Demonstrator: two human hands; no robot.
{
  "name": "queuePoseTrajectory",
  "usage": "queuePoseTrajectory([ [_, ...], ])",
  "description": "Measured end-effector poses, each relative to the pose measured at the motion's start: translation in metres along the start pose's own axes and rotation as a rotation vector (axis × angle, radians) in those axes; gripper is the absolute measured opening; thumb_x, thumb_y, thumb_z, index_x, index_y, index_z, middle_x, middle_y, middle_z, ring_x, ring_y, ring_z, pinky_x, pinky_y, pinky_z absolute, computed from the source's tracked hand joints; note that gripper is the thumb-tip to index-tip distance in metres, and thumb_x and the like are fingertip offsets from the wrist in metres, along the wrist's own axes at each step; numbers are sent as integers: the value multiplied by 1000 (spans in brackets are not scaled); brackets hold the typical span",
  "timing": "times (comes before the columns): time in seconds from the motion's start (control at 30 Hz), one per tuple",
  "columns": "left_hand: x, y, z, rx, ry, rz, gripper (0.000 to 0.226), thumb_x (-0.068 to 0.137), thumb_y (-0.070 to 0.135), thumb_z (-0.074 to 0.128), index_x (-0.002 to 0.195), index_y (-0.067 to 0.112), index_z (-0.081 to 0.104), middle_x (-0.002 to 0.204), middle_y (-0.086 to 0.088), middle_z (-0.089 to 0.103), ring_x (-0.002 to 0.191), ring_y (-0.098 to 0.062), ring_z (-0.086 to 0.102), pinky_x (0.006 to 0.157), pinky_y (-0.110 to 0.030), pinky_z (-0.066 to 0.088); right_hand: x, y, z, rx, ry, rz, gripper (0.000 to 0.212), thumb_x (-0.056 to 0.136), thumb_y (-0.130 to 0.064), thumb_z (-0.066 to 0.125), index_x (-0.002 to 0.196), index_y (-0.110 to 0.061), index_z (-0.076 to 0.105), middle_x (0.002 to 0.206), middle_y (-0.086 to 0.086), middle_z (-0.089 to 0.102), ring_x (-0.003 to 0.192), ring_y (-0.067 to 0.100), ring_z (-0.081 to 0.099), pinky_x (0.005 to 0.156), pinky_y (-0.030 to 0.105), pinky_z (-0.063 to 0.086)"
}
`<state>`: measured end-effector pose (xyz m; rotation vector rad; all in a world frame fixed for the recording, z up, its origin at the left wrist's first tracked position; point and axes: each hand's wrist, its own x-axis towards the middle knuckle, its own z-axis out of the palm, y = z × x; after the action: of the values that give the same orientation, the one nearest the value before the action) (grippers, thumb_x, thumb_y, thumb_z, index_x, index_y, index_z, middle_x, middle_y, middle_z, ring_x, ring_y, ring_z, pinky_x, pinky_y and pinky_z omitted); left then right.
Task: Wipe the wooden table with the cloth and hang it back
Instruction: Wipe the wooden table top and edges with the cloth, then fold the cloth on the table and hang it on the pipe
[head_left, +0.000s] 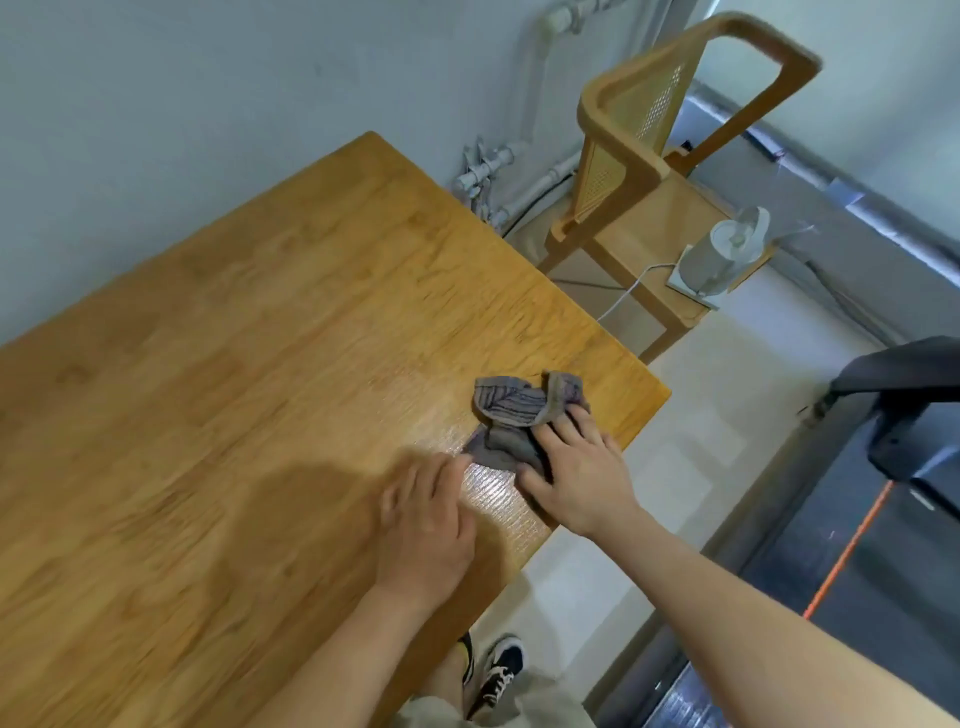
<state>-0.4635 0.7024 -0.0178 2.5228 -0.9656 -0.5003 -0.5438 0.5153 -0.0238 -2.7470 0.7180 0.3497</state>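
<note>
Here the crumpled cloth (519, 421) lies by the tabletop's (234, 364) right-hand corner, close to the near edge. The right hand (576, 478) is laid flat on it with fingers spread, while the left hand (426, 519) sits at the cloth's left end, too blurred to tell whether it pinches the fabric or only touches it. Bunched like this, the cloth would probably wipe only a narrow strip, and a stroke toward that corner could carry it over the edge.
</note>
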Motion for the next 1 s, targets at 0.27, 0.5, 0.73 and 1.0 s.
queuePoseTrajectory([
  [0.27,67,35,-17,-7,-19,-10,55,97,17,37,149,27,21,157,4,11,144,-14,8,117,-35,17,23,-43,14,41,-13,-88,72,94,-48,37,155,-20,11,161,5,18,149,29,-6,118,46,-5],
  [0.5,80,24,-15,210,-81,-284,56,97,35,29,149,35,11,160,6,-4,146,-17,-2,111,-44,17,64,3,-10,-108,-122,-764,60,100,-58,21,149,-26,38,155,-7,34,147,14,18,119,36,20],
  [0.73,68,37,-4,178,6,-327,53,95,43,29,146,27,24,151,3,20,136,-19,21,104,-38,28,113,17,-62,187,-157,-656,42,88,-14,49,128,-21,59,118,2,67,109,22,62,84,41,55],
  [1.0,38,56,7,-29,-90,-570,40,87,61,37,105,28,50,101,9,44,102,-14,43,89,-34,39,110,10,-57,-106,-354,-745,34,87,-12,50,120,-20,59,109,4,51,85,30,61,65,42,53],
])
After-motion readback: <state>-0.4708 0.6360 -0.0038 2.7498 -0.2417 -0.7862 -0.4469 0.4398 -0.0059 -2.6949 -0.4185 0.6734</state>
